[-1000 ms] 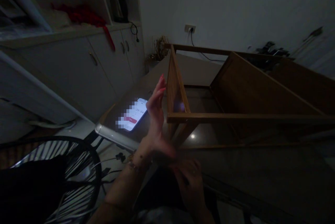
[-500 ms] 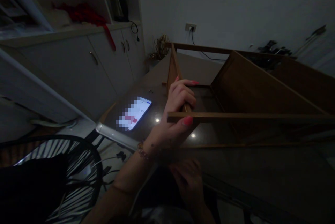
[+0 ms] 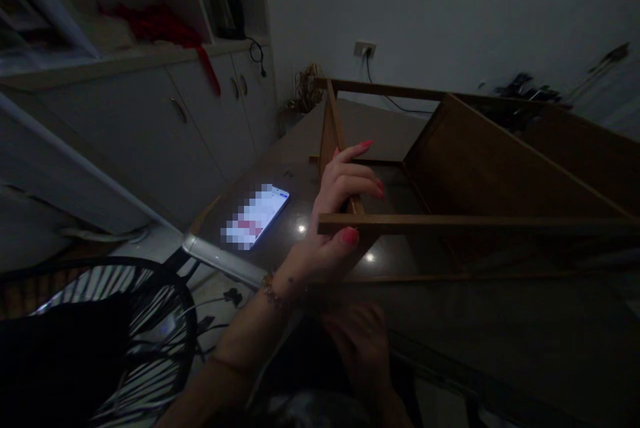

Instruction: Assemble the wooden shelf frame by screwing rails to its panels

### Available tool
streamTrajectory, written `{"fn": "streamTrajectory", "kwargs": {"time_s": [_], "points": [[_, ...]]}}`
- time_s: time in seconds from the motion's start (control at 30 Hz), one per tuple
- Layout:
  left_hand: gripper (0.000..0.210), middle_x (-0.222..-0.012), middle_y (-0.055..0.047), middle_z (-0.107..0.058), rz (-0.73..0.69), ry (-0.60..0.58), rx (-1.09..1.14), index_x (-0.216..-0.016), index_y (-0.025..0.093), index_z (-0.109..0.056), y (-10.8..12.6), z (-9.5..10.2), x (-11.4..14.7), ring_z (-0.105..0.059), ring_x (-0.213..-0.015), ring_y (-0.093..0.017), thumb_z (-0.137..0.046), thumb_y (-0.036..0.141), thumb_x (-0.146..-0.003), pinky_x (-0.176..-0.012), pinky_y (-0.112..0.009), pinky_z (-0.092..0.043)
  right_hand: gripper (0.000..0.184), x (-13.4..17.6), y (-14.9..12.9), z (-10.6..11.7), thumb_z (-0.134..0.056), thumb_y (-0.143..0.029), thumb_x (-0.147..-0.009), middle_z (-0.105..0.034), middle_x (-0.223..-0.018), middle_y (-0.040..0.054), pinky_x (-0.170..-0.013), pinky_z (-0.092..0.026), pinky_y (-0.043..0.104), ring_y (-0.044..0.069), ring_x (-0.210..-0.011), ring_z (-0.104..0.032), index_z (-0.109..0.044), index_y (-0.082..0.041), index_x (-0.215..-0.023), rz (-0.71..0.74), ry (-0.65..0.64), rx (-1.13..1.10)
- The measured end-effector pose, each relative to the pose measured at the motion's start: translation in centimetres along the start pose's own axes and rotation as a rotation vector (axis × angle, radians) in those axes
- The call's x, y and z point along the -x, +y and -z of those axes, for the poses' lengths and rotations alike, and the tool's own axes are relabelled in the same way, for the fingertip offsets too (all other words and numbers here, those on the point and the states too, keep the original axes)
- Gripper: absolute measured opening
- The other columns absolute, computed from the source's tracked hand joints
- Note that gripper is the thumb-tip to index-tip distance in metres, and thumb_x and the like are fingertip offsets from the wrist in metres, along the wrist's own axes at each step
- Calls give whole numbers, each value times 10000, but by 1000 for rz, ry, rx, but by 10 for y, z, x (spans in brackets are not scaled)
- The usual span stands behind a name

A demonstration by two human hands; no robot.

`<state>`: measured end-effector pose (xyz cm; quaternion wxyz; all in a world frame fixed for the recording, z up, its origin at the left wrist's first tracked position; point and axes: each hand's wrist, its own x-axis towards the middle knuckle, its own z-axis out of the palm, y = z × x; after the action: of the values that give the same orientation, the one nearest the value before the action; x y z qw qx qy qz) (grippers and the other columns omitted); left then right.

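A brown wooden shelf frame (image 3: 490,223) lies on its side on the table. My left hand (image 3: 345,195) is at its near left corner, with the fingers laid loosely over the end rail and the thumb on the near side of the long rail. A beaded bracelet circles that wrist. Below, by the table's near edge, my right hand (image 3: 363,338) is in deep shadow with its fingers curled. Whether anything is in it cannot be made out. A lit phone (image 3: 265,215) lies on the table left of my left hand.
The dark table (image 3: 300,148) has a pale metallic edge. A black corded chair (image 3: 185,321) stands at lower left, with cables on the floor beside it. White cabinets (image 3: 205,108) line the left side, holding red cloth (image 3: 160,25) and a kettle (image 3: 225,8). A wall socket (image 3: 365,49) has a plug.
My left hand's fingers have loosened and lifted from the end rail, reaching further over it, and the thumb has slid slightly left. The right hand and the shelf frame look the same.
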<state>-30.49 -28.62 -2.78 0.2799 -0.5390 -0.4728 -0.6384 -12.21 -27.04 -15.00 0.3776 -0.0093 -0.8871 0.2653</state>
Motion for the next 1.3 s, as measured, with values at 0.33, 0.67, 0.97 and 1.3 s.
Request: {"fn": "streamTrajectory", "kwargs": {"time_s": [0.33,0.67,0.97,1.3], "points": [[450,-934,-27,-512,58,-83,-23,-928,255,-442,13,11,-3,-514,-1154,-287,-521,686,-827,-1019,-552,-410,194,1,4,-3,-520,-267,-984,-755,-895,6,-809,-511,284,131,-788,-699,-707,-221,-953,47,11,-56],[344,-906,-26,-493,80,-46,-15,-891,253,-434,18,8,-4,-506,-1123,-275,-503,590,-881,-970,-523,-443,159,3,7,-7,-548,-277,-967,-750,-906,18,-843,-554,278,136,-804,-705,-693,-212,-958,86,-34,-71],[333,-859,-17,-488,62,-43,-52,-882,253,-425,18,8,-5,-523,-1057,-257,-491,580,-888,-945,-512,-459,186,1,7,-4,-525,-322,-983,-739,-859,-4,-825,-496,307,136,-794,-680,-670,-239,-902,30,-66,-84],[316,-872,-21,-503,87,-48,-43,-893,249,-430,19,9,-3,-519,-1090,-260,-507,555,-887,-963,-515,-451,271,6,8,-7,-465,-380,-991,-712,-946,35,-894,-510,326,170,-905,-644,-682,-233,-924,16,-172,-25]]}}
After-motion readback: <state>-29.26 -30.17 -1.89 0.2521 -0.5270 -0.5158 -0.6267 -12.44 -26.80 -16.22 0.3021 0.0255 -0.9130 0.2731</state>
